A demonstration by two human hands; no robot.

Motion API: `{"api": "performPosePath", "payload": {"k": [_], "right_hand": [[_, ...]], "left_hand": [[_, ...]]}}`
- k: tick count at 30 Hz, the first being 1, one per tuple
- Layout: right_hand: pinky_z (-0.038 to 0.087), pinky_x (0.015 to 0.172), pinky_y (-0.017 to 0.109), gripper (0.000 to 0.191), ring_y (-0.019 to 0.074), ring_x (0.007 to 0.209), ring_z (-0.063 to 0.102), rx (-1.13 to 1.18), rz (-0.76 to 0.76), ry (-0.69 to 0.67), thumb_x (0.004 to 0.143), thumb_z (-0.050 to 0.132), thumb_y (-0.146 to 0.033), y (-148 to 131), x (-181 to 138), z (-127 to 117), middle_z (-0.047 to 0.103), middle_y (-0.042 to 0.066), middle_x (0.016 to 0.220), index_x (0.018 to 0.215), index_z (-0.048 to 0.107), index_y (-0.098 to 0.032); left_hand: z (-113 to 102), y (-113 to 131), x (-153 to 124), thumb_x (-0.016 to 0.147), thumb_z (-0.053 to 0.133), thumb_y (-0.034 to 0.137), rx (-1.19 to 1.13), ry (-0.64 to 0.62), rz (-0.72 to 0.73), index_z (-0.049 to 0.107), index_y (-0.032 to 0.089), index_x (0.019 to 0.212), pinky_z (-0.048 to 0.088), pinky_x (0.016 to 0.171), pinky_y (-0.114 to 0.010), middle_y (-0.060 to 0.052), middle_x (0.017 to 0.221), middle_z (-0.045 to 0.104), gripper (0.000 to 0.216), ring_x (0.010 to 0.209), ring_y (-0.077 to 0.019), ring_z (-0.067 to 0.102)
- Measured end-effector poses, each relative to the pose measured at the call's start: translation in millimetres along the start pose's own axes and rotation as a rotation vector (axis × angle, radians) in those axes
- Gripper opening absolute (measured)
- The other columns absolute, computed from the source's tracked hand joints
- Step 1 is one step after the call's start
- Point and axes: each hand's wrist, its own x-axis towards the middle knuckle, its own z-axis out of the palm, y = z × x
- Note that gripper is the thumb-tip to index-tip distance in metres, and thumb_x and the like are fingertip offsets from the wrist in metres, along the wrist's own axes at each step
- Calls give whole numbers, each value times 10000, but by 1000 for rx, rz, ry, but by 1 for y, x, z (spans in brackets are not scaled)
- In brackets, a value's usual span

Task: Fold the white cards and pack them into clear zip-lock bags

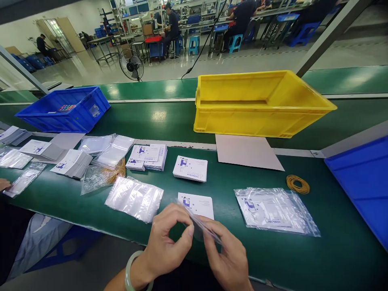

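Near the front edge of the table, my left hand [166, 242] and my right hand [228, 256] hold a thin clear plastic bag [198, 222], tilted and seen almost edge-on. My left thumb and index finger pinch its left part, and my right fingers and thumb grip its right end. Whether anything is inside it I cannot tell. Just behind lies a white printed booklet [197, 204], partly covered by the bag and my fingers. Farther back is a stack of the same booklets [190, 169]. To the left lies a pile of clear bags [135, 198]; to the right, a pile of bagged booklets [274, 211].
A yellow bin [260, 119] and a blue bin [65, 111] stand at the back. Rubber bands [298, 184] lie at right, beside a blue panel [363, 186]. More booklets [72, 163] lie left, near another person's hand [4, 184]. Several people sit beyond.
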Motion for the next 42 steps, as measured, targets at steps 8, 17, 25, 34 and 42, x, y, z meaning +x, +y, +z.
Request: {"api": "performPosePath", "payload": {"k": [8,17,25,34,42], "right_hand": [[589,662,247,180,194,748,733,282,114,-81,891,548,-142,1,-2,-17,769,51,873,915,696,-240],[573,642,250,197,187,685,726,329,85,-264,891,530,-162,-4,8,-24,765,39,791,871,713,-233],[490,600,207,167,129,609,659,194,97,-455,916,512,-190,-5,9,-26,709,6,714,833,656,-207],[523,483,226,261,166,562,661,270,540,229,866,624,-400,26,10,-68,698,42,667,716,653,-188],[452,1040,467,464,291,1231,554,-47,612,841,852,650,-412,83,-4,-106,606,141,1301,1238,585,-164]], "left_hand": [[-19,-9,8,807,699,229,-66,-214,-113,673,178,857,483,676,-259,-41,795,641,76,726,-144,581],[-20,2,8,855,614,240,-104,-318,-70,652,156,663,443,531,-242,-61,619,634,213,578,-136,566],[-15,3,5,833,606,156,-12,-453,-116,661,165,728,444,566,-220,-39,678,647,119,610,-123,579],[2,-32,14,721,725,590,178,-378,-42,469,218,1333,523,951,-421,-143,1261,599,760,1133,-287,589],[25,-90,15,675,836,291,687,-622,86,184,234,1494,327,1103,-656,-187,1435,482,1048,1344,-372,437]]}}
